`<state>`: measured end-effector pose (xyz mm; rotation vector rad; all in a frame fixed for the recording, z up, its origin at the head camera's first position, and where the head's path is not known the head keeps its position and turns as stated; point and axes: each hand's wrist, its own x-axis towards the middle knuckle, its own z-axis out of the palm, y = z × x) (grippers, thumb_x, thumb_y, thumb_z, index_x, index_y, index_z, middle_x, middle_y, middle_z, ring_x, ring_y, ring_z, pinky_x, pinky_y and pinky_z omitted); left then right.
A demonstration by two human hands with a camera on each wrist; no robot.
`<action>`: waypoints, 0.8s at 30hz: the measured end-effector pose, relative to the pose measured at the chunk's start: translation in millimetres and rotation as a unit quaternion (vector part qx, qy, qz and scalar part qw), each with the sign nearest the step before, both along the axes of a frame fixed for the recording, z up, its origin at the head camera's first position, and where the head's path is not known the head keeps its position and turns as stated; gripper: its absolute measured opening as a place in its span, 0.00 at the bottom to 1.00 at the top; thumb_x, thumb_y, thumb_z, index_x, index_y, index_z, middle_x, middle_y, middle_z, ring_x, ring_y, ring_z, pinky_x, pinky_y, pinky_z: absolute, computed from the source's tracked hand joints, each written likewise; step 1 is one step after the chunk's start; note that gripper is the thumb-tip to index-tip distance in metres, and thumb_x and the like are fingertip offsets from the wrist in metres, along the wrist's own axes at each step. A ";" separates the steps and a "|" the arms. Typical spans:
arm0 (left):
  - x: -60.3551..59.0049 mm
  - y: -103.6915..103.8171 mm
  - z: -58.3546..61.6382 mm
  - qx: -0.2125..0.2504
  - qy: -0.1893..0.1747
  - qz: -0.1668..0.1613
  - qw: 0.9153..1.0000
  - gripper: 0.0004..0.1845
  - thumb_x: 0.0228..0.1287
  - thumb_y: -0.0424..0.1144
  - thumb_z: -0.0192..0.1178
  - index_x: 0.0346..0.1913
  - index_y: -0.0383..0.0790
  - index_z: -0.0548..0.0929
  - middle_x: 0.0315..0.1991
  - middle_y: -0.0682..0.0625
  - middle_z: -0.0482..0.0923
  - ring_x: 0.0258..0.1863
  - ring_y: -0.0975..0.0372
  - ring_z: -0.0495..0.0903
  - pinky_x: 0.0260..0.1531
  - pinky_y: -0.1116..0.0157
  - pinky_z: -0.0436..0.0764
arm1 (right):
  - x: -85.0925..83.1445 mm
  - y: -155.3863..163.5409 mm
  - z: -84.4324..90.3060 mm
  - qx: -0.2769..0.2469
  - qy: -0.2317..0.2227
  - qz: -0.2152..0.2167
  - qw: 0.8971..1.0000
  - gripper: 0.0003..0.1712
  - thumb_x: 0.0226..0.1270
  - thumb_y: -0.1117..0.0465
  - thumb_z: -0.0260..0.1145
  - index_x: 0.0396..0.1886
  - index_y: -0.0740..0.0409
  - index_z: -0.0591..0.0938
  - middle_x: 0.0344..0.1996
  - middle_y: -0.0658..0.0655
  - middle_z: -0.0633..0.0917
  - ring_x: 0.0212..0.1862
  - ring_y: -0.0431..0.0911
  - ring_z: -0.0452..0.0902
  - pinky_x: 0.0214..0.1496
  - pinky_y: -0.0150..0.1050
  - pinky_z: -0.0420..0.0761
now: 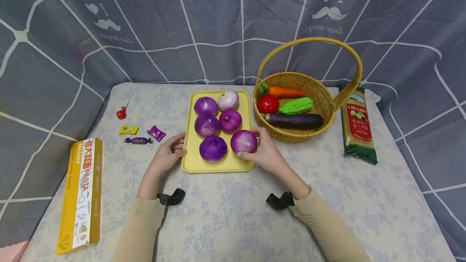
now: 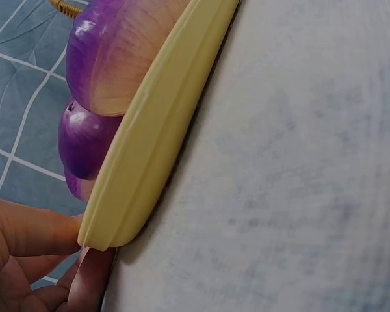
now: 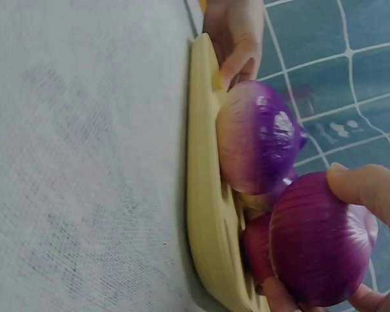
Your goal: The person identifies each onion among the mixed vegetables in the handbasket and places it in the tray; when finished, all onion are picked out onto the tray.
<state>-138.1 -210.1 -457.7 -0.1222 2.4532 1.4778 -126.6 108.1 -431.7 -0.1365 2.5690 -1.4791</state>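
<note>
A yellow tray [image 1: 190, 165] lies on the table with several purple onions and a pale one [image 1: 228, 100] on it. My left hand [image 1: 168, 155] pinches the tray's left edge, thumb at the rim and fingers below it in the left wrist view. Over the tray's front right part, my right hand [image 1: 265, 151] grips a purple-red onion [image 1: 243, 141] between thumb and fingers. In the right wrist view this onion [image 3: 322, 240] stands out beyond the others. Nearest to it on the tray are a dark purple onion [image 1: 213, 148] and a reddish one [image 1: 230, 120].
A wicker basket [image 1: 287, 134] with a tall handle holds a carrot, a tomato, a green gourd and an eggplant. Right of it lies a pasta packet [image 1: 358, 124]. At left are a pasta box [image 1: 80, 193], a lollipop [image 1: 121, 111] and wrapped candies [image 1: 156, 133].
</note>
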 end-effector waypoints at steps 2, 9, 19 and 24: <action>-0.5 0.3 -0.1 -0.001 0.000 -0.002 1.000 0.33 0.70 0.28 0.53 0.76 0.38 0.60 0.60 0.38 0.70 0.56 0.52 0.71 0.42 0.75 0.75 | -1.3 -2.2 -1.2 0.014 0.005 0.002 1.000 0.47 0.48 0.53 0.80 0.63 0.60 0.65 0.58 0.62 0.73 0.52 0.55 0.74 0.54 0.48 0.77; -0.7 -0.9 -0.7 -0.002 0.005 -0.006 1.000 0.32 0.70 0.28 0.54 0.76 0.37 0.60 0.60 0.37 0.70 0.55 0.52 0.71 0.42 0.75 0.75 | -5.2 -9.6 -3.1 0.055 0.030 0.018 0.998 0.47 0.46 0.55 0.82 0.62 0.62 0.66 0.58 0.65 0.72 0.60 0.57 0.71 0.64 0.53 0.73; 0.1 -1.5 -2.5 0.007 0.008 -0.008 1.000 0.33 0.70 0.28 0.54 0.76 0.37 0.60 0.60 0.37 0.70 0.55 0.51 0.71 0.42 0.76 0.75 | -8.4 -18.7 -5.0 0.073 0.048 0.036 0.996 0.44 0.46 0.59 0.81 0.60 0.63 0.66 0.56 0.63 0.71 0.57 0.56 0.72 0.62 0.51 0.75; -0.2 -1.6 -2.6 0.011 0.007 -0.010 1.000 0.33 0.69 0.28 0.54 0.76 0.37 0.60 0.60 0.37 0.70 0.56 0.51 0.71 0.41 0.77 0.75 | -8.1 -21.1 -4.1 0.071 0.034 0.037 0.996 0.45 0.47 0.60 0.81 0.62 0.63 0.66 0.59 0.64 0.71 0.59 0.57 0.72 0.64 0.52 0.74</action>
